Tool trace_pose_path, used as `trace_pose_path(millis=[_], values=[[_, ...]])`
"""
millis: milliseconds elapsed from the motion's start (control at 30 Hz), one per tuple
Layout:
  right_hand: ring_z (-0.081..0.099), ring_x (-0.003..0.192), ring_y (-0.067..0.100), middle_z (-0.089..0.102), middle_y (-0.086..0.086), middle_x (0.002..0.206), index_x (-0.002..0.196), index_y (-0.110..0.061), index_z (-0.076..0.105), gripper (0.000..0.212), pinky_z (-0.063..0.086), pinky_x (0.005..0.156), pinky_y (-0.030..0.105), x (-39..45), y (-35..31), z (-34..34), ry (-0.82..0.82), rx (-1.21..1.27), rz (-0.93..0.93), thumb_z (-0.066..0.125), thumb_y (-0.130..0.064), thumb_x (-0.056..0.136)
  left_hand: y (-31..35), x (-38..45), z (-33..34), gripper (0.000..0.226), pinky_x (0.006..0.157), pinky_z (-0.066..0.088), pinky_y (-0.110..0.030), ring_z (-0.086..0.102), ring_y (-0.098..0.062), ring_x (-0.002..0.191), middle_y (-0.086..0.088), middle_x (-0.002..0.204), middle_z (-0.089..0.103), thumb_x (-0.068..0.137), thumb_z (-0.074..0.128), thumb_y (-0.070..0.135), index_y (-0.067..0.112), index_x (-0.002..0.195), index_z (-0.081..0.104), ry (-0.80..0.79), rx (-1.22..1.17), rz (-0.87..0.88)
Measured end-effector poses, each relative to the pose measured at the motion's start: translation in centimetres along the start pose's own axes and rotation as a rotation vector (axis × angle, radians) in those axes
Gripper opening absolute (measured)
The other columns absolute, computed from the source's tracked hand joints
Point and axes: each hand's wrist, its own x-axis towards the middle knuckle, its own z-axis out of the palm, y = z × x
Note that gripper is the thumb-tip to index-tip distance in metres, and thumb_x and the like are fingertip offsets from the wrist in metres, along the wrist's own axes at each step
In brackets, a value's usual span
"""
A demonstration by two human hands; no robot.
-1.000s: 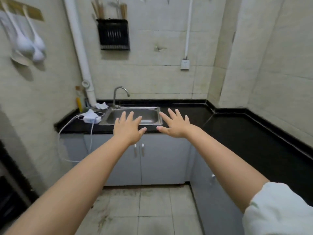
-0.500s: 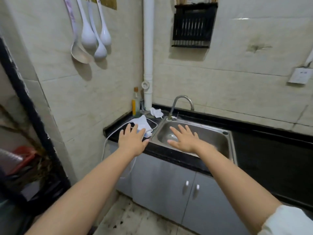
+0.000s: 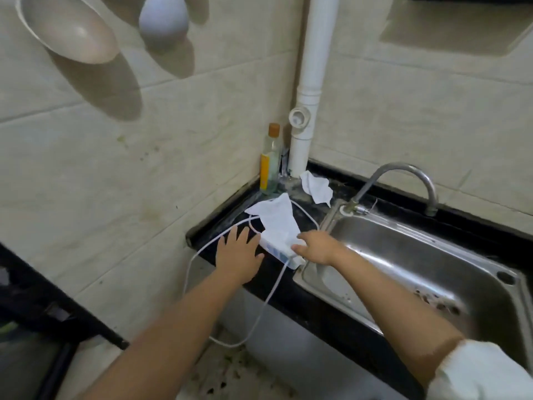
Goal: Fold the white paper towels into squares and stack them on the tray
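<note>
**A:** Where are the person's arms?

**B:** Both bare forearms reach up from the bottom of the frame toward its centre. A pale sleeve (image 3: pixel 478 373) covers the right upper arm in the lower right corner.

**A:** And the hands?

**B:** The left hand (image 3: pixel 238 256) sits just left of centre, palm down, fingers straight and spread. The right hand (image 3: pixel 315 246) sits just right of centre, close beside it, back facing up, thumb pointing left. Its fingers are hard to make out.
</note>
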Motion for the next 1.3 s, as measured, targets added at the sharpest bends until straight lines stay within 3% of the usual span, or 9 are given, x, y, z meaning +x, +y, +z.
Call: trace_pose_path(millis=[333, 467, 567, 700, 800, 900, 1100, 1200, 1300], values=[[0.036, 0.135, 0.026, 0.035, 0.012, 0.148, 0.145, -0.008, 0.024, 0.058, 0.032, 0.106, 0.029, 14.7, 2.7, 2.9, -0.113, 0.225, -0.029, 0.049, -0.022, 0.094, -1.3, 9.8, 2.8, 0.051, 0.12, 0.017, -0.04, 0.007, -0.024, 0.146, -0.001, 0.157, 0.014, 0.1, 0.034, 0.031, 0.019, 0.148, 0.02, -0.083, -0.058, -0.058], [0.052, 0.117, 0.027, 0.058, 0.017, 0.126, 0.118, 0.0, 0.06, 0.031, 0.041, 0.094, 0.028, 17.0, 3.9, 3.3, -0.136, 0.228, -0.108, 0.048, -0.012, 0.092, -0.6, 14.3, 3.9, 0.049, 0.12, 0.016, -0.036, 0.011, -0.023, 0.146, -0.003, 0.157, 0.017, 0.1, 0.035, 0.027, 0.019, 0.147, 0.022, -0.079, -0.054, -0.004], [0.058, 0.105, 0.029, 0.066, 0.018, 0.112, 0.105, 0.004, 0.067, 0.026, 0.04, 0.087, 0.028, 16.4, 4.8, 1.4, -0.118, 0.268, -0.24, 0.048, -0.009, 0.092, 0.5, 16.6, 4.6, 0.045, 0.12, 0.014, -0.035, 0.009, -0.022, 0.146, -0.003, 0.158, 0.013, 0.1, 0.035, 0.027, 0.021, 0.144, 0.03, -0.066, -0.026, 0.027], [0.059, 0.087, 0.038, 0.061, 0.03, 0.085, 0.085, 0.016, 0.063, 0.028, 0.033, 0.066, 0.029, 13.8, 7.3, -2.1, -0.085, 0.286, -0.371, 0.051, -0.009, 0.09, 1.7, 18.0, 3.9, 0.033, 0.111, 0.029, -0.027, 0.038, -0.02, 0.136, -0.008, 0.144, 0.045, 0.096, 0.041, 0.023, 0.012, 0.117, 0.064, 0.035, -0.115, 0.114], [0.058, 0.08, 0.035, 0.061, 0.029, 0.085, 0.089, 0.016, 0.063, 0.028, 0.038, 0.064, 0.023, 11.4, 9.2, -4.6, 0.031, 0.309, -0.363, 0.053, -0.01, 0.09, 2.1, 18.2, 2.1, 0.027, 0.063, 0.055, -0.027, 0.07, -0.026, 0.073, -0.016, 0.077, 0.072, 0.08, 0.052, 0.012, 0.0, 0.068, 0.072, 0.104, -0.19, 0.222], [0.053, 0.076, 0.017, 0.064, 0.017, 0.084, 0.094, 0.006, 0.069, 0.023, 0.036, 0.061, 0.005, 8.3, 10.5, -6.9, 0.216, 0.365, -0.323, 0.053, -0.01, 0.091, 2.8, 17.0, -0.3, 0.043, 0.068, 0.046, -0.035, 0.064, -0.032, 0.078, -0.023, 0.081, 0.069, 0.086, 0.037, 0.021, -0.007, 0.081, 0.069, 0.141, -0.242, 0.254], [0.056, 0.083, 0.02, 0.063, 0.009, 0.087, 0.094, 0.002, 0.069, 0.017, 0.036, 0.066, 0.009, -3.4, 13.9, -7.9, 0.629, 0.551, -0.063, 0.056, -0.007, 0.089, 8.6, 12.7, -3.3, 0.036, 0.09, 0.044, -0.034, 0.057, -0.029, 0.105, -0.018, 0.109, 0.064, 0.094, 0.048, 0.027, 0.0, 0.113, 0.062, 0.178, -0.304, 0.49], [0.055, 0.078, 0.014, 0.061, 0.002, 0.082, 0.092, -0.002, 0.07, 0.015, 0.039, 0.065, 0.008, -10.6, 15.1, -6.3, 0.672, 0.557, 0.047, 0.058, -0.01, 0.089, 15.0, 8.2, -2.5, 0.083, 0.103, 0.036, -0.031, 0.047, -0.023, 0.122, -0.008, 0.13, 0.053, 0.071, 0.05, 0.063, 0.01, 0.134, 0.046, 0.072, -0.316, 0.701], [0.054, 0.065, 0.006, 0.06, -0.006, 0.071, 0.09, -0.005, 0.072, 0.014, 0.04, 0.061, 0.009, -17.3, 16.0, -4.2, 0.609, 0.509, 0.153, 0.06, -0.012, 0.088, 23.0, 2.8, -0.2, 0.072, 0.077, 0.041, -0.028, 0.061, -0.027, 0.093, -0.008, 0.097, 0.066, 0.067, 0.039, 0.066, 0.008, 0.102, 0.065, 0.151, -0.362, 0.906]])
